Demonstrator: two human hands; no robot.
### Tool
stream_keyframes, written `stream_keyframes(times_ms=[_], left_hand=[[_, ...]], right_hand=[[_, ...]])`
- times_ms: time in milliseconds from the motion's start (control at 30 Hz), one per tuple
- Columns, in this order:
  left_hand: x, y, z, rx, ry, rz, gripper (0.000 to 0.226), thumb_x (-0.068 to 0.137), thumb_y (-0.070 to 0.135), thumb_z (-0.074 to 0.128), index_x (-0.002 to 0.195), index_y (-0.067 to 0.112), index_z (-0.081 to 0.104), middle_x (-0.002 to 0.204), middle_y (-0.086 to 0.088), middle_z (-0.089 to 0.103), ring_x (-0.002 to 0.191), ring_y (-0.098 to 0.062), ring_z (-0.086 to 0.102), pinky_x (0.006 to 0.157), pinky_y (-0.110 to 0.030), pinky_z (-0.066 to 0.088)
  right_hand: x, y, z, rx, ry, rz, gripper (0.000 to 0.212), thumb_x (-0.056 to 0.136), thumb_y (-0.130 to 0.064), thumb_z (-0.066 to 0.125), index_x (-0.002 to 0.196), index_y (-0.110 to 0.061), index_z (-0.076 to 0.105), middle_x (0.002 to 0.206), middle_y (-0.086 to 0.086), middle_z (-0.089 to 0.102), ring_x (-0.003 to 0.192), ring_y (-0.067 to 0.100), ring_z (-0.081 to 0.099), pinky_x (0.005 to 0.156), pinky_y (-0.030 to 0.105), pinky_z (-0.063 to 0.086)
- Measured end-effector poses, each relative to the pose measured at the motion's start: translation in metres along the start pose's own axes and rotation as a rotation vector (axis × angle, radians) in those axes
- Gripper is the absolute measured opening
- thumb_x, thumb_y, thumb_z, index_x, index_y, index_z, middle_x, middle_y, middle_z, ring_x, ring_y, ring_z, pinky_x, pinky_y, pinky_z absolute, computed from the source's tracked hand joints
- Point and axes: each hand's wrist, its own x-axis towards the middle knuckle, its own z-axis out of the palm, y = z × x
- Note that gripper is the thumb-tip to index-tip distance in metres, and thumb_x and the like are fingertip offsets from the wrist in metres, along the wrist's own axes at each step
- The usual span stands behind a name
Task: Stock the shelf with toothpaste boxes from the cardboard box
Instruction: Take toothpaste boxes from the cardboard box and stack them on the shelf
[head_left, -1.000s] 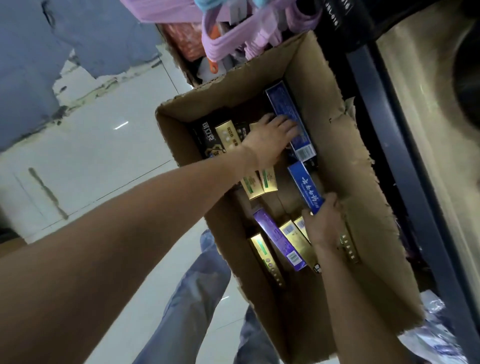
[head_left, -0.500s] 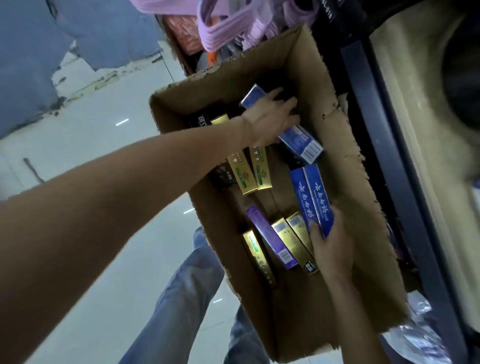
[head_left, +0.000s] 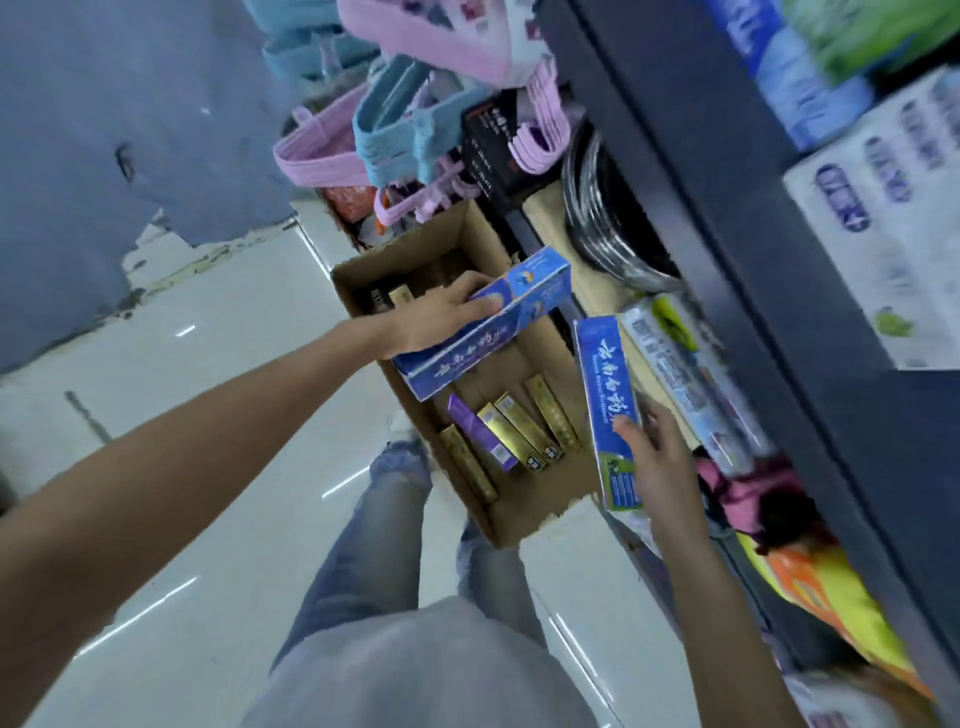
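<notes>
Partly hidden: cardboard box far corner, behind left hand gripping blue toothpaste box. Right hand clasps second blue box lower end; shelf goods blurred.

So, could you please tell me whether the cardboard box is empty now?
Not empty. The cardboard box still holds several gold toothpaste boxes and a purple one lying on its bottom.

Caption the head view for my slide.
Left hand and right hand each lift a blue toothpaste box above the cardboard box beside the shelf.
</notes>
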Motion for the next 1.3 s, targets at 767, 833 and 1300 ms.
stream_keyframes(times_ms=[767,833,1300], left_hand=[[-0.087,0.233,0.122,0.446,0.048,0.494,0.028,0.086,0.026,0.066,0.105,0.039,0.051,0.094,0.023,0.067,0.084,0.004,0.064,0.078,-0.023,0.049],[-0.071,0.245,0.141,0.517,0.000,0.534,0.031,0.086,0.031,0.066,0.114,0.033,0.052,0.104,0.017,0.067,0.091,-0.002,0.064,0.080,-0.025,0.049],[-0.025,0.309,0.190,0.821,-0.123,0.601,0.031,0.084,0.042,0.066,0.112,0.031,0.058,0.105,0.010,0.064,0.090,-0.008,0.059,0.078,-0.022,0.041]], right_hand=[[-0.076,-0.026,-0.273,-0.706,0.552,-0.467,0.044,0.084,-0.017,0.065,0.126,-0.020,0.051,0.126,0.009,0.055,0.116,0.032,0.048,0.091,0.043,0.042],[-0.069,-0.019,-0.287,-0.783,0.618,-0.390,0.044,0.085,-0.011,0.061,0.127,-0.017,0.050,0.127,0.010,0.051,0.116,0.034,0.047,0.089,0.043,0.041],[-0.021,0.010,-0.288,-0.501,0.790,-0.459,0.042,0.088,-0.020,0.059,0.125,-0.008,0.045,0.126,0.017,0.046,0.117,0.036,0.040,0.099,0.042,0.033]])
